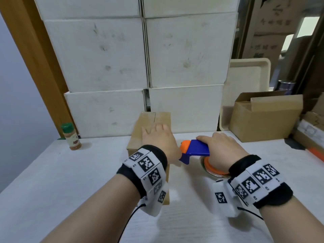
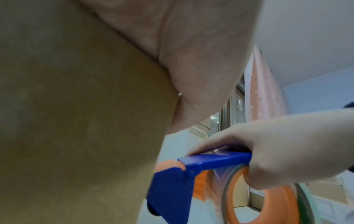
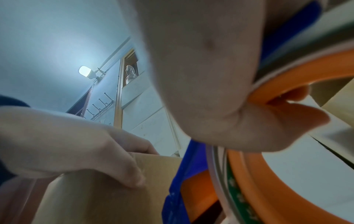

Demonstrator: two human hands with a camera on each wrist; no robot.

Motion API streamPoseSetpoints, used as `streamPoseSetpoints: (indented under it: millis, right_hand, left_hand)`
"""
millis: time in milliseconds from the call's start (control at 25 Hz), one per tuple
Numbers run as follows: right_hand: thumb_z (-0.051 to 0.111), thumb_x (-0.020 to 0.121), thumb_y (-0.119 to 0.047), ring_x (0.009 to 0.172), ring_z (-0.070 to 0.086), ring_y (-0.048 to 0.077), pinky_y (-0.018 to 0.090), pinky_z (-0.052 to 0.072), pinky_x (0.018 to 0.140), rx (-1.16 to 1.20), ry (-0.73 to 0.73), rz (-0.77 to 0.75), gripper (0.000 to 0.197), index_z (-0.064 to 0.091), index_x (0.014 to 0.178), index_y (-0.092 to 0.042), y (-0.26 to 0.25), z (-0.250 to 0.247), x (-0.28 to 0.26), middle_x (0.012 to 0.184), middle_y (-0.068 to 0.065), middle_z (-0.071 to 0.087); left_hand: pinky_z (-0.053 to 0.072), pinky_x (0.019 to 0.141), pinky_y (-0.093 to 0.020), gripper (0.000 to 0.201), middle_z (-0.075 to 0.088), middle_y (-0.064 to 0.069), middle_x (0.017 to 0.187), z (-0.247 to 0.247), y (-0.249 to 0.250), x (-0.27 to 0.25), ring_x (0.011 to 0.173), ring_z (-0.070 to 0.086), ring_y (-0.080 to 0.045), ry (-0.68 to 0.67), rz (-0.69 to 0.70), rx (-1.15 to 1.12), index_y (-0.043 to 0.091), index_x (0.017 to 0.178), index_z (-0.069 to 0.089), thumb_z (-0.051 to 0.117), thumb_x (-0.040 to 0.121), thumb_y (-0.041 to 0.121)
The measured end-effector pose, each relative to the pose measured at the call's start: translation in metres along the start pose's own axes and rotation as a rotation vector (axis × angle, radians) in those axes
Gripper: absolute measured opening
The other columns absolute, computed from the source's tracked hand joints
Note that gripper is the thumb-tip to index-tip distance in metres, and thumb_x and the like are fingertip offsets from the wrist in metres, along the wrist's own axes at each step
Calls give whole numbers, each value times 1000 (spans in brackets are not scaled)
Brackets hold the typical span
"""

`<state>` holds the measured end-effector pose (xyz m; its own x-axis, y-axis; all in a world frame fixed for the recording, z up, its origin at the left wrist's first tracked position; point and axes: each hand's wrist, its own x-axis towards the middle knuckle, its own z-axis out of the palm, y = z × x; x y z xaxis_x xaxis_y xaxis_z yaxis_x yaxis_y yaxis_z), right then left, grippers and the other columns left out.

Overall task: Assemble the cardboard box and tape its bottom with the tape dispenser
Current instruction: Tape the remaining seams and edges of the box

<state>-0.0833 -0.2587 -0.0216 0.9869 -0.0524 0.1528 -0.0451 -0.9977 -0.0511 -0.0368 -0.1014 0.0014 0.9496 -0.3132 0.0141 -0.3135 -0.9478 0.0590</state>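
Observation:
A small brown cardboard box (image 1: 150, 123) stands on the white table (image 1: 70, 181) with its closed flaps facing up and a seam down the middle. My left hand (image 1: 157, 137) lies flat on top of the box (image 2: 76, 106), fingers spread and pressing down. My right hand (image 1: 219, 148) grips the blue and orange tape dispenser (image 1: 194, 148) just right of the box, fingers curled through its orange reel (image 3: 287, 84). In the left wrist view the dispenser (image 2: 201, 169) hangs beside the box's side. The right wrist view shows the left hand (image 3: 86, 144) on the box (image 3: 105, 197).
A wall of stacked white cartons (image 1: 140, 67) stands right behind the box. A spice jar with a green lid (image 1: 71, 136) sits at the left rear. An open brown carton (image 1: 263, 118) and a cream tray (image 1: 249, 76) stand at the right rear.

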Motion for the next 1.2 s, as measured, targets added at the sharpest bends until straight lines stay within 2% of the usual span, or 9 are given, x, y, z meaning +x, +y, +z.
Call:
streamPoseSetpoints:
  millis: [120, 200, 320, 440, 640, 840, 1000, 1080, 1200]
  right_hand:
    - [43, 84, -17, 102, 49, 25, 30, 35, 82, 9, -5, 8, 51, 41, 133, -33, 0, 0, 0, 108, 6, 52]
    - [44, 84, -17, 103, 49, 25, 30, 36, 83, 17, -19, 2, 52, 41, 133, -33, -2, 0, -1, 109, 6, 52]
    - [43, 86, -16, 102, 48, 24, 30, 34, 82, 43, -46, -8, 52, 39, 135, -33, -5, 2, -2, 109, 6, 52]
    - [42, 85, -15, 102, 48, 24, 29, 33, 82, 49, -60, -14, 54, 39, 135, -34, -7, 6, -3, 109, 6, 52]
    - [43, 84, -14, 89, 42, 21, 28, 32, 79, 47, -69, -4, 53, 41, 133, -34, -7, 5, -3, 103, 4, 50]
    - [44, 85, -15, 91, 42, 22, 30, 35, 83, 46, -63, -19, 53, 40, 134, -33, -15, 0, -4, 111, 6, 52]
    - [45, 85, -15, 91, 43, 21, 30, 36, 85, 55, -65, -16, 52, 40, 134, -32, -15, 0, -5, 111, 6, 53]
    - [45, 86, -14, 91, 44, 21, 31, 37, 85, 66, -67, -14, 53, 40, 135, -32, -15, 0, -5, 111, 6, 53]
    - [45, 85, -14, 99, 50, 24, 31, 38, 86, 69, -75, -20, 53, 41, 134, -32, -15, 3, -4, 112, 7, 54]
  left_hand:
    - [6, 118, -50, 60, 28, -9, 150, 7, 4, 4, 141, 23, -24, 75, 5, -1, 9, 139, 27, 41, 90, 40]
    - [7, 119, -49, 52, 28, -8, 151, 8, -2, 6, 142, 24, -24, 91, -13, -37, 10, 140, 28, 31, 95, 35]
    - [6, 119, -48, 53, 25, -8, 152, 5, -6, 6, 143, 22, -23, 54, -18, -17, 10, 140, 26, 37, 90, 22]
    - [7, 119, -49, 58, 22, -9, 153, 5, -3, 6, 143, 21, -23, 58, -8, -7, 8, 141, 25, 41, 86, 17]
    - [10, 119, -49, 59, 21, -9, 154, 8, -4, 4, 144, 20, -23, 92, 15, 50, 7, 142, 23, 43, 87, 20]
    - [12, 118, -49, 63, 25, -9, 151, 9, -4, 8, 141, 25, -23, 108, 31, 54, 7, 140, 25, 49, 85, 24]
    - [13, 119, -46, 57, 34, -5, 146, 12, -10, 7, 138, 31, -21, 167, 25, -35, 12, 135, 32, 47, 87, 39]
    - [13, 119, -45, 51, 36, -5, 147, 13, -9, 7, 138, 32, -21, 197, 17, -54, 11, 135, 33, 42, 90, 32]
    - [13, 119, -46, 53, 33, -7, 148, 14, -6, 9, 139, 30, -21, 179, 2, -26, 10, 137, 31, 44, 86, 19]
